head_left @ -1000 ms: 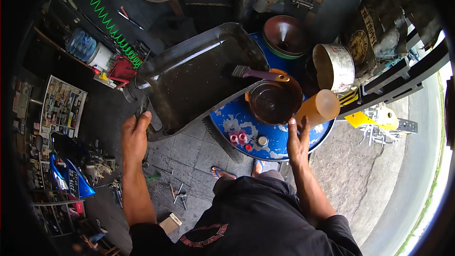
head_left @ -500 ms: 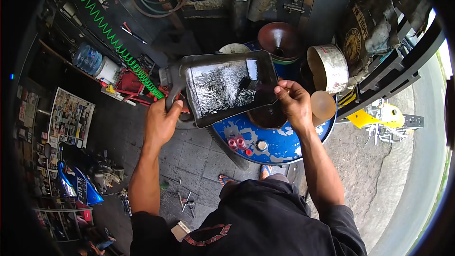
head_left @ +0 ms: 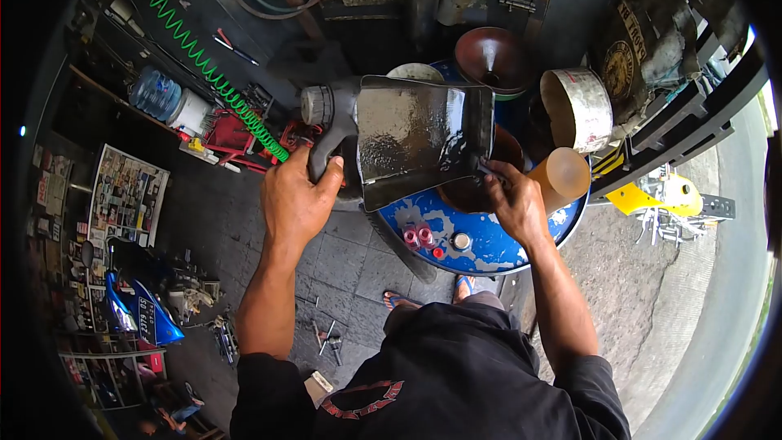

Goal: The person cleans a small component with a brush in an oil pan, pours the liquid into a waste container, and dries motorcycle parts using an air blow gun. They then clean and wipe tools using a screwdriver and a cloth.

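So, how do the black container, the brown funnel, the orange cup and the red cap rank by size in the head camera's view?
1. Black container, clearly largest
2. Brown funnel and orange cup, too alike to rank
3. Red cap, smallest

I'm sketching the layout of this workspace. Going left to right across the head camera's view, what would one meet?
Blue water bottle → left hand → pink bottles → round silvery cap → right hand → yellow vehicle.

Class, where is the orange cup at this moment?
In the head view, the orange cup is right of centre, at the blue drum's right side, beside the right hand and white tub.
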A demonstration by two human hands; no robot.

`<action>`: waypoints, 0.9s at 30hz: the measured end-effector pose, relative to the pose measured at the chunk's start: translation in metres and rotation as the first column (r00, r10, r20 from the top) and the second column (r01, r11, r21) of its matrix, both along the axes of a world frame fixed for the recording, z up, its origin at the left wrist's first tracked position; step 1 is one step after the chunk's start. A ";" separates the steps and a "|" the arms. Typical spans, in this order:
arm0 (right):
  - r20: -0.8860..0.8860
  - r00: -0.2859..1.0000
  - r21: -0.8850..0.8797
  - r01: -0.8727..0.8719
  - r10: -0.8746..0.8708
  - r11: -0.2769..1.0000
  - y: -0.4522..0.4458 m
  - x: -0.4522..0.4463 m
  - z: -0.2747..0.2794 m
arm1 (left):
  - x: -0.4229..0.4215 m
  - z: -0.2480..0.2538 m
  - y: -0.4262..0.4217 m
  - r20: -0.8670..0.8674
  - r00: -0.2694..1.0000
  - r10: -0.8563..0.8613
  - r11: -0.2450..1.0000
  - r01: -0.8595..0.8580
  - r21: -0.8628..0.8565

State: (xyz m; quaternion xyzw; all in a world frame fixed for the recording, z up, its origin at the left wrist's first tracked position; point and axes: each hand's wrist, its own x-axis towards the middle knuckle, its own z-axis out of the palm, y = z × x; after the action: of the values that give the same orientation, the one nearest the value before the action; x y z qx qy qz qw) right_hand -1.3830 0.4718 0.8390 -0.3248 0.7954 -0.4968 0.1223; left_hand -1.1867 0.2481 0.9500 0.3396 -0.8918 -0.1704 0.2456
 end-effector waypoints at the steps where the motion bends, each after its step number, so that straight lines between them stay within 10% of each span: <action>1: -0.073 0.997 -0.010 0.013 -0.014 1.000 0.001 0.004 0.001 | -0.001 0.002 0.003 -0.001 1.000 0.002 1.000 -0.002 -0.004; 10: -0.051 0.904 -0.366 -0.413 0.425 0.834 -0.025 0.072 0.044 | -0.001 -0.002 0.009 -0.037 0.999 -0.038 0.995 0.041 0.087; 19: -0.190 0.980 -0.127 -0.077 0.052 0.989 -0.022 0.023 0.000 | -0.007 0.007 0.017 0.014 1.000 -0.007 0.996 0.006 0.088; 24: -0.006 0.914 -0.367 -0.380 0.406 0.849 -0.028 0.068 0.040 | -0.011 0.008 0.021 0.031 0.999 -0.021 0.999 0.020 0.031; 27: -0.088 0.968 -0.252 -0.249 0.235 0.935 -0.033 0.051 -0.004 | -0.012 0.007 0.019 0.019 0.998 -0.057 0.998 0.056 0.032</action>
State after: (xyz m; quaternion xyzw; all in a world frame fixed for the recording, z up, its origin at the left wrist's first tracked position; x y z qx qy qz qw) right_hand -1.3323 0.4391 0.8348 -0.4474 0.6800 -0.5692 0.1160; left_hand -1.1985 0.2673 0.9573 0.3198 -0.9007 -0.1877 0.2264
